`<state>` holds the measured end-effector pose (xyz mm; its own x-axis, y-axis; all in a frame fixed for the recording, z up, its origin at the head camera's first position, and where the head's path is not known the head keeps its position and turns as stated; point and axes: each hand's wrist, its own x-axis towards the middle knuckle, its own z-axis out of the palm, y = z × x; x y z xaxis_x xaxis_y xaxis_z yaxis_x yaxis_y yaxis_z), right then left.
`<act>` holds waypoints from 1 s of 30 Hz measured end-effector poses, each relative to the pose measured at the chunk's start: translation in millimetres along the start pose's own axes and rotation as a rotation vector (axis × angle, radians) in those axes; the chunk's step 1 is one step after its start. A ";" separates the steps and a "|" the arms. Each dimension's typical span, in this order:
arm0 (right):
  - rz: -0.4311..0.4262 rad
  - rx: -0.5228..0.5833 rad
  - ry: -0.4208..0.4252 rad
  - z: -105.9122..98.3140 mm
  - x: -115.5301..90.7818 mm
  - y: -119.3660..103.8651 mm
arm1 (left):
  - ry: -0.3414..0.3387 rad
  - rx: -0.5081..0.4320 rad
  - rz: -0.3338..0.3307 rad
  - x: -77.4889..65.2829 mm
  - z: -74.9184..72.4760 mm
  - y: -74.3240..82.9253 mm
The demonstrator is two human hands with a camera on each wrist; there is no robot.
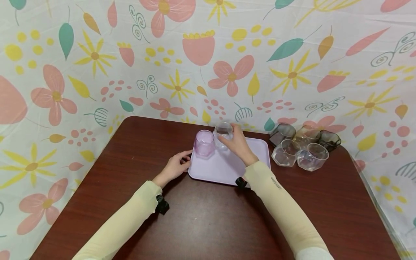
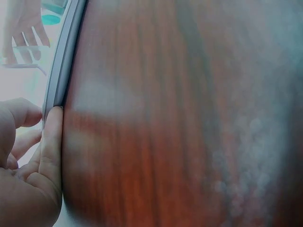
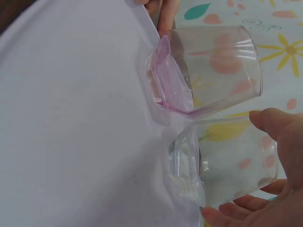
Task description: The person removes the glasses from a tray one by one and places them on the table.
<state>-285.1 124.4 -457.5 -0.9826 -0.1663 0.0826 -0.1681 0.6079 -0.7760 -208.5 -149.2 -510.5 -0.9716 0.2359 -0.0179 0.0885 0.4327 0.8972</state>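
My right hand [image 1: 238, 142] grips a clear drinking glass [image 3: 227, 161] around its side, thumb on one side and fingers on the other. The glass is upright on the far left part of a pale lilac tray [image 1: 217, 168]. Just left of it stands a pink-tinted glass [image 1: 204, 144], also on the tray. At the tray's left edge, my left hand [image 1: 174, 166] holds the rim; the left wrist view shows its thumb and fingers [image 2: 51, 146] close about that edge.
Right of the tray, several glasses stand grouped: two clear ones [image 1: 312, 159] in front, a smoky grey one [image 1: 282, 135], an amber-tinted one [image 1: 305, 135] and a dark one [image 1: 329, 141]. The brown table [image 1: 208, 220] ends against a floral cloth [image 1: 208, 79].
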 end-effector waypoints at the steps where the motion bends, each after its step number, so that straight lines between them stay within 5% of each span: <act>1: 0.008 -0.005 -0.007 0.5 1.3 0.1 | 0.000 -0.001 -0.002 0.0 0.2 0.0; 30: 0.023 0.135 0.027 6.3 1.6 9.9 | 0.004 0.012 -0.008 -0.3 -0.4 -0.1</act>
<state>-287.9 125.3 -469.0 -0.9882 -0.1313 0.0791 -0.1350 0.5014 -0.8546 -208.2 -149.7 -510.4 -0.9732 0.2287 -0.0234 0.0830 0.4448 0.8918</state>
